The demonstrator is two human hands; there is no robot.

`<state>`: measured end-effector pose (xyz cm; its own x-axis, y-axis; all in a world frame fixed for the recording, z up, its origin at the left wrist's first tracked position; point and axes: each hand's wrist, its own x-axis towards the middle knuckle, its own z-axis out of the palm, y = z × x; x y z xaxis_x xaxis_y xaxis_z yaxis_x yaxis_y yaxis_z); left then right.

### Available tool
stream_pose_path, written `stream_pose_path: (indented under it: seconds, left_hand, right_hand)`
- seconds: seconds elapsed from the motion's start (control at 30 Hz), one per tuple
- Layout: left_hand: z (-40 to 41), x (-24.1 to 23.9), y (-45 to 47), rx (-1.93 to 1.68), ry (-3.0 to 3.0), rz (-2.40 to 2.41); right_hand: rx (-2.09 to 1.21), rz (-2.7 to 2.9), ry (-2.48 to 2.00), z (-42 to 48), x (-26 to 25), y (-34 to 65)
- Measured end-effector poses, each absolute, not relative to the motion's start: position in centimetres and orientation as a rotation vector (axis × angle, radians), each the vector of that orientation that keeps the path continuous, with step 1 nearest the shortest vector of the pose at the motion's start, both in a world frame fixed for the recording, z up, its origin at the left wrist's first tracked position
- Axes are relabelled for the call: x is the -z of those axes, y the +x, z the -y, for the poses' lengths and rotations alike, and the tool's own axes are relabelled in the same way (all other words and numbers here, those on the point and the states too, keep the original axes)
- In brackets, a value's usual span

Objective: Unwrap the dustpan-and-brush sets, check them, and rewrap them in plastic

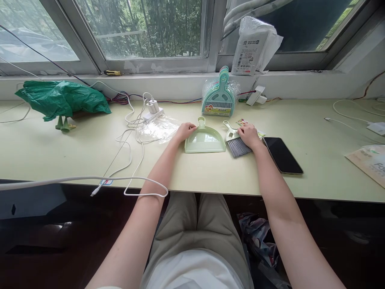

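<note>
A pale green dustpan point(205, 141) lies flat on the desk in front of me, its short handle pointing to the window. My left hand point(185, 131) is at its upper left edge, fingers closed on the rim. Just right of the pan lies a small brush point(238, 147) with grey bristles and a pale green handle. Over the brush head's right side rests my right hand point(249, 134), fingers curled down on it and partly hidden. A printed card point(261, 134) shows partly from under this hand.
A black phone point(282, 155) lies right of my right forearm. Packed dustpan sets point(220, 96) stand against the wall. Clear plastic wrap point(161, 127), a power strip point(153, 114) and white cables point(129, 154) are on the left; one cable crosses my left forearm. A green bag point(64, 98) sits far left.
</note>
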<state>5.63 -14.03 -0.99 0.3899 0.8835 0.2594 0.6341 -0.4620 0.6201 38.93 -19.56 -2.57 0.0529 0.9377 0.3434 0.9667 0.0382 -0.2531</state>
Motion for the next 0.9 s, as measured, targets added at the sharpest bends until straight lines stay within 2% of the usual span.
stream_pose_path:
  seconds: [0.3, 0.53, 0.7, 0.9]
  left_hand:
    - [14.1, 0.9, 6.1, -0.814, 2.169, -1.332]
    - [14.2, 0.4, 6.1, -1.158, 1.978, -1.357]
    - [14.9, -0.4, 6.0, -1.465, 1.893, -1.419]
    - [15.2, -0.6, 6.0, -1.545, 1.85, -1.399]
  right_hand:
    - [0.113, 1.871, -1.892, 20.9, 1.1, 37.6]
    - [0.278, 1.393, -1.846, 21.5, -0.5, 38.1]
    - [0.266, 1.113, -1.793, 21.6, -1.1, 38.5]
    - [0.201, 1.058, -1.767, 21.6, -1.0, 38.3]
